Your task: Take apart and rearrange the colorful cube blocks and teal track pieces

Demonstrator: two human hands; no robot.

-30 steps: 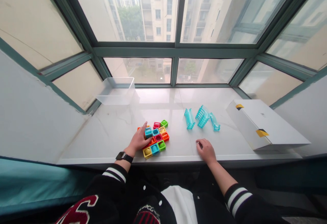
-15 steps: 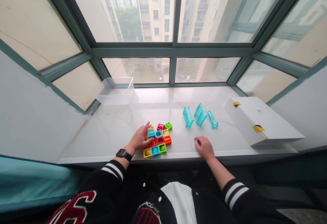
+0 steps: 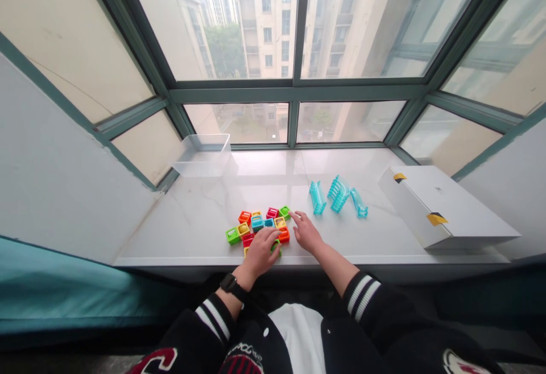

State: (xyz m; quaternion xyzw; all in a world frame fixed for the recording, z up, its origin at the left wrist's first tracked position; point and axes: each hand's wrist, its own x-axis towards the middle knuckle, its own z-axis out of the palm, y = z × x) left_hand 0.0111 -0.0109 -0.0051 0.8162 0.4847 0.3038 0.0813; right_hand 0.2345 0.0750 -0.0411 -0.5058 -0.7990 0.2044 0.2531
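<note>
A cluster of small hollow plastic blocks in several colours lies at the front of the white sill. My left hand [image 3: 261, 250] is over its front part, with thumb and fingers apart and curved around a mostly hidden green block [image 3: 275, 245]. It also covers neighbouring blocks. To the right, my right hand [image 3: 307, 233] reaches in with its fingers out, the fingertips close to a green block [image 3: 284, 212] at the back right corner; whether they touch, I cannot tell. At the left end sit another green block [image 3: 232, 235], a yellow block [image 3: 243, 229] and an orange block [image 3: 244, 217].
Several translucent turquoise plastic pieces [image 3: 339, 193] stand right of centre on the sill [image 3: 179, 220]. A clear plastic bin [image 3: 205, 160] is at the back left. On the right rests a white box [image 3: 452, 206] with yellow-and-black tabs. Windows enclose the far side.
My left hand has shifted right and toward me, uncovering the left-hand blocks. My right hand has moved left and away from me, up to the cluster. The view has shifted slightly.
</note>
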